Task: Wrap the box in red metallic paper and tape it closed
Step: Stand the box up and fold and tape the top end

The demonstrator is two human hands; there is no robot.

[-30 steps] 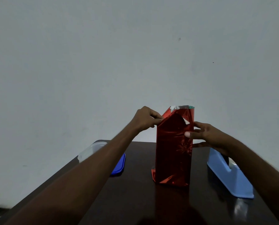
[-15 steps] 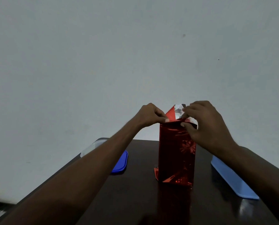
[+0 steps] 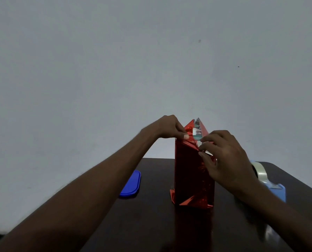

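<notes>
A tall box wrapped in red metallic paper (image 3: pixel 189 177) stands upright in the middle of the dark table (image 3: pixel 151 224). Its top end is unsealed: red flaps rise to a point and show their silver inner side. My left hand (image 3: pixel 169 128) pinches the paper at the top left corner. My right hand (image 3: pixel 222 159) pinches the flap at the top right and covers the box's upper right side. At the bottom end, folded paper sticks out a little.
A light blue tape dispenser (image 3: pixel 267 180) with a clear tape roll stands right of the box, partly behind my right arm. A dark blue lid (image 3: pixel 131 184) lies to the left. A plain grey wall rises behind the table.
My right hand came from the box's right side up to its top, then slid down onto the right flap. The top paper went from a square opening to a folded point.
</notes>
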